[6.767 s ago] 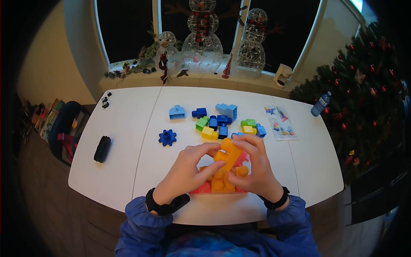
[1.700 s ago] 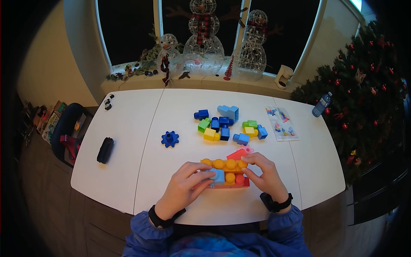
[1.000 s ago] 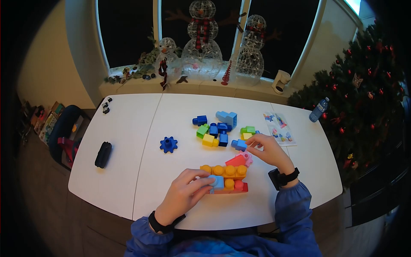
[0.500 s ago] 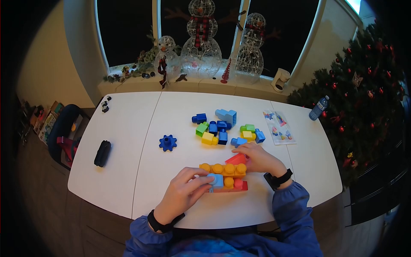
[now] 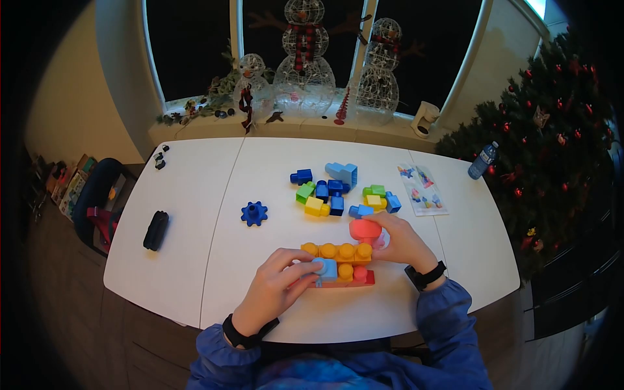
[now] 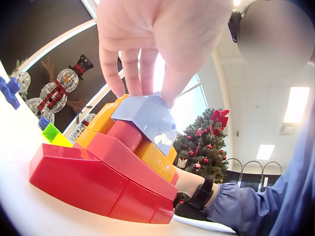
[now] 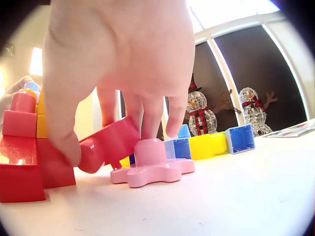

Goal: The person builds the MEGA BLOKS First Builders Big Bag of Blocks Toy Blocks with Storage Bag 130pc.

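My left hand (image 5: 276,286) pinches a light blue brick (image 6: 145,118) between fingers and thumb. That brick sits tilted over the front left of a stack of red bricks (image 6: 78,177) and orange bricks (image 5: 336,251). Behind the stack, my right hand (image 5: 404,242) grips a coral-red brick (image 5: 365,229), thumb against its round stud and fingers along the far side. In the right wrist view the coral-red brick (image 7: 118,142) is tilted, close over the table. Beside it, under the fingertips, a pink gear-shaped piece (image 7: 155,169) lies flat with its stud up.
Beyond the hands lie loose blue bricks (image 5: 336,195), yellow bricks (image 5: 316,207) and green bricks (image 5: 374,190). A dark blue gear (image 5: 254,213) lies to the left, near a black case (image 5: 156,230). On the right are a picture sheet (image 5: 422,189) and a bottle (image 5: 483,160).
The orange bricks went from both hands onto the stack. The light blue brick came from the back left to the left hand. My right hand left the stack, then took and turned the coral-red brick.
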{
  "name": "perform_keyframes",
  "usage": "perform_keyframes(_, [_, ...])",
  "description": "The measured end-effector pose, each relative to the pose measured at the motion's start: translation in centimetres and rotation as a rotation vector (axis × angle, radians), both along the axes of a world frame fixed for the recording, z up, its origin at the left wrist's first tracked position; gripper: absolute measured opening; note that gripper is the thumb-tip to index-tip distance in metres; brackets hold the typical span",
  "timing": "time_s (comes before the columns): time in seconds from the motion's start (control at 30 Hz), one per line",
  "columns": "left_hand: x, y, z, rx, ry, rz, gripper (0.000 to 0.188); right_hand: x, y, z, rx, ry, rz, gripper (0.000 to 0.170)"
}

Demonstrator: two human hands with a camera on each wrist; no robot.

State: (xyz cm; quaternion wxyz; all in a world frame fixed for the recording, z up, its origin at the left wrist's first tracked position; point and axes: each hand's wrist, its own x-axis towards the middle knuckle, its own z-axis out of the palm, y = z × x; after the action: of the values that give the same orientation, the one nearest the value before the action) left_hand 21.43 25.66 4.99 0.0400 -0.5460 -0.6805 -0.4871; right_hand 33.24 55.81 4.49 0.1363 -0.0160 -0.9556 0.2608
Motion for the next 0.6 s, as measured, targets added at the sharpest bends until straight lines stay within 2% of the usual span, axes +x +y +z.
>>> perform_keyframes(0.07, [0.0,0.0,-0.2,0.008,0.002,-0.001,0.034,0.9,0.0,1.4,-0.138,0.043,-0.110,0.058])
perform_keyframes(0.1, [-0.1,0.1,-0.3,0.011,0.003,-0.002,0.034,1.3,0.2,1.8,-0.257,0.074,-0.068,0.055])
perform_keyframes(0.2, [-0.2,0.1,-0.2,0.016,0.008,-0.008,0.035,2.5,-1.3,1.9,-0.859,0.081,0.033,0.050])
perform_keyframes(0.23, [-0.2,0.1,-0.2,0.016,0.006,-0.009,0.035,2.9,-2.4,2.7,-0.882,0.065,0.103,0.045])
perform_keyframes(0.33, [-0.1,0.1,-0.4,0.021,0.006,-0.008,0.035,4.2,-3.9,3.0,-0.868,-0.189,0.089,0.046])
perform_keyframes(0.37, [-0.2,0.1,-0.4,0.026,0.008,-0.008,0.035,4.2,-4.6,2.7,-0.826,-0.218,0.065,0.040])
perform_keyframes(0.5, [-0.2,0.0,-0.2,0.025,0.015,-0.005,0.034,4.2,-7.0,3.0,-0.942,-0.238,-0.030,0.027])
perform_keyframes(0.6, [-0.2,0.0,-0.3,0.016,0.022,-0.007,0.034,4.1,-7.4,2.1,-1.007,-0.208,-0.064,0.030])
